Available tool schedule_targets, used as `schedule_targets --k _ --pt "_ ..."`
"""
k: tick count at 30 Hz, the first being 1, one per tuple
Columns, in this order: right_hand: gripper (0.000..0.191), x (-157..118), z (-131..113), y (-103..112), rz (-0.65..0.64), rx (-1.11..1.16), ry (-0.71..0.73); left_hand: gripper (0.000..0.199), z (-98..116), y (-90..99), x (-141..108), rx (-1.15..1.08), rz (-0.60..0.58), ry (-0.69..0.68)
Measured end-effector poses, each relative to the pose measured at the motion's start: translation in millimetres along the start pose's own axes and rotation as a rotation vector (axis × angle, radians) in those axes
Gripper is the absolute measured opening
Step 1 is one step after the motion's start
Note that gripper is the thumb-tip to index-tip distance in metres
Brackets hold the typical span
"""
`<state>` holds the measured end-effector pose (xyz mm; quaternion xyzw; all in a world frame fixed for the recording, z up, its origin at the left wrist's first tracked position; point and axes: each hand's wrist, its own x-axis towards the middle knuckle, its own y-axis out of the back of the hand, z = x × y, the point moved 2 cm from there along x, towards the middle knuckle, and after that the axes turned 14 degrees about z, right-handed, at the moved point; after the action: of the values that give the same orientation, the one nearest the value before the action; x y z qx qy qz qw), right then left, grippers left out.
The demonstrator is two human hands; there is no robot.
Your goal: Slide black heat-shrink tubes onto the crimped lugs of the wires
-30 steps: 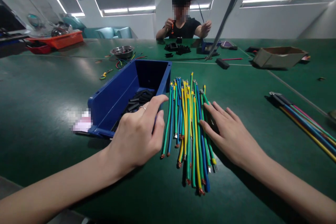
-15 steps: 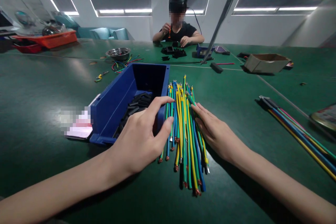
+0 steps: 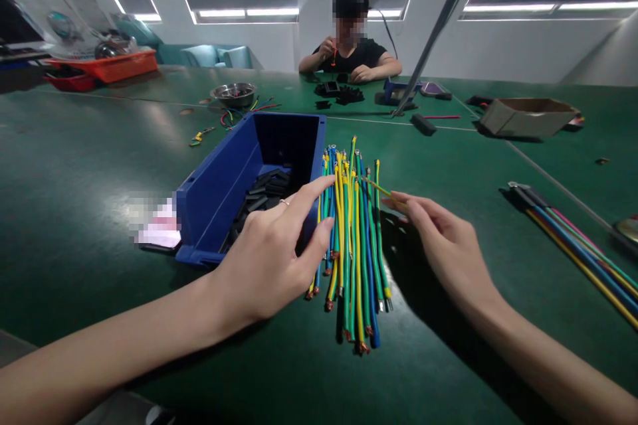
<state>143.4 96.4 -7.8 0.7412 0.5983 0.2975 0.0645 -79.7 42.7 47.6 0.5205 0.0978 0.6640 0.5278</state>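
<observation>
A bundle of yellow, green and blue wires (image 3: pixel 356 246) lies side by side on the green table, with bare copper showing at several near ends. My left hand (image 3: pixel 279 239) rests at the bundle's left edge, thumb and index finger apart, nothing between them. The hand partly covers the right wall of a blue bin (image 3: pixel 214 192) that holds short black pieces (image 3: pixel 262 196). To the right of the bundle, my right hand (image 3: pixel 433 219) pinches a thin yellow wire (image 3: pixel 381 189), whose far end reaches over the other wires.
A second wire bundle (image 3: pixel 573 239) lies at the right. Farther back are a metal bowl (image 3: pixel 234 94), a cardboard box (image 3: pixel 528 117), a slanted pole (image 3: pixel 433 33) and a red basket (image 3: pixel 114 66). Across the table, a person (image 3: pixel 351 56) holds an orange tool.
My right hand has moved right, off the bundle, and now pinches a thin yellow wire. My left hand stays beside the wires. The view has shifted slightly.
</observation>
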Motion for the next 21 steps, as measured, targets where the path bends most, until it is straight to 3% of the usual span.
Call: schedule_targets --k 6,9,11,15,19,21 --pt "0.048 -0.9 19.5 34.5 0.005 0.205 -0.209 0.054 -1.7 3.0 0.2 -0.042 -0.009 0.008" --pt "0.044 -0.4 27.4 42.5 -0.064 0.380 -0.388 0.055 -10.4 10.5 4.0 -0.008 -0.041 -0.004" --pt "0.041 -1.3 28.2 42.8 -0.062 0.487 -0.525 0.047 -19.9 16.5 8.1 0.101 -0.020 -0.017" --pt "0.032 -4.5 20.6 35.3 0.034 0.646 -0.731 0.035 -36.0 17.2 14.7 0.323 -0.172 -0.064" --pt "0.035 -7.7 7.6 26.0 -0.030 0.698 -0.756 0.031 -34.7 6.1 15.1 0.238 -0.348 -0.135" --pt "0.037 -9.5 2.3 23.7 -0.064 0.677 -0.728 0.029 -33.6 2.3 15.3 0.223 -0.276 -0.126"
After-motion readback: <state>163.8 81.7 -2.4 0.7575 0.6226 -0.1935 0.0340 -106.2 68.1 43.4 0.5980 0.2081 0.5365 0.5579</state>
